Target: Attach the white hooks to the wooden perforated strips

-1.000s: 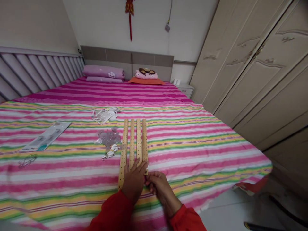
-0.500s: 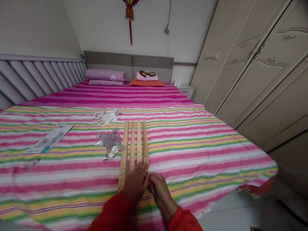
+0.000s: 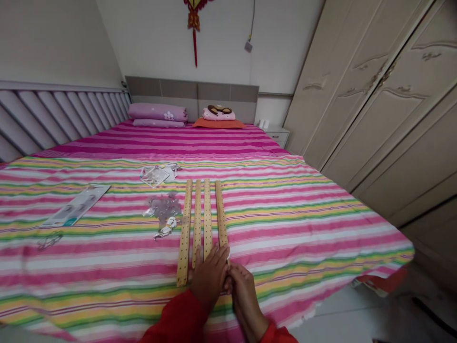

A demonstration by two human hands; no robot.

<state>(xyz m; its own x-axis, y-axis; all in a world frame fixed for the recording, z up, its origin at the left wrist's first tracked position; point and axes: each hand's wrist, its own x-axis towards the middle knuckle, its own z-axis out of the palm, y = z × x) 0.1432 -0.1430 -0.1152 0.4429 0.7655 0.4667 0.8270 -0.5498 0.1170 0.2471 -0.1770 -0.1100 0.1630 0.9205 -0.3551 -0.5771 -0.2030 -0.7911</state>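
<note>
Indoors, striped bedding (image 3: 285,214) flanks a wardrobe (image 3: 360,109); left hand (image 3: 210,275) flat on perforated strips (image 3: 207,216), right hand (image 3: 243,285) curled, hold unclear.

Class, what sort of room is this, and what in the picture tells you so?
Most likely a bedroom: a wide bed has a grey headboard at its far end, with purple bedding against it, and a panelled wardrobe stands alongside.

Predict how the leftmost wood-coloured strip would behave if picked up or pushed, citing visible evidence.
The leftmost strip would probably stay stiff when lifted, since it lies straight from end to end. It may be light for its size, being narrow and dotted with what look like holes. Pushed, it would likely slide, not roll: its flat face shows upward.
</note>
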